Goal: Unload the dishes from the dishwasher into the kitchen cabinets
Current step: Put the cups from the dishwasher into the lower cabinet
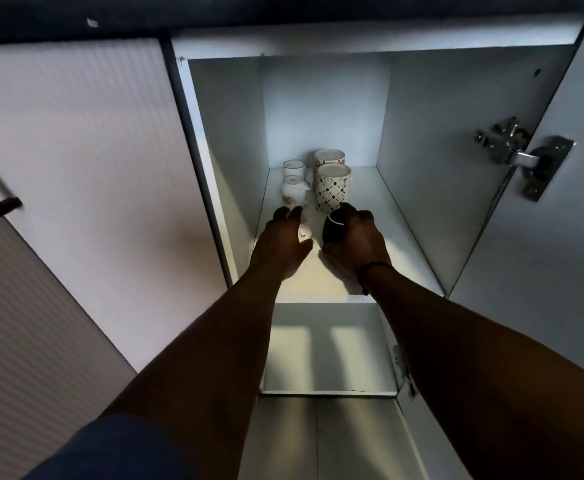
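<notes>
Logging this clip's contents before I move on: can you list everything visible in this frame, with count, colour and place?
Patterned mugs: 2, white with a red and dark pattern, upright, one behind the other at the back of the shelf.
Small cups: 2 in plain view, white, left of the patterned mugs; the nearer one has a floral print. A further white piece shows behind the left hand, partly hidden.
Dark cup: 1, dark with a pale rim, held over the shelf.
Shelf: 1, white, upper shelf of the open cabinet.
Cabinet door: 1, white, open at right, with a metal hinge.
Closed door: 1, white, at left, dark handle.
Left hand: by the small cups.
Right hand: grips the dark cup.
</notes>
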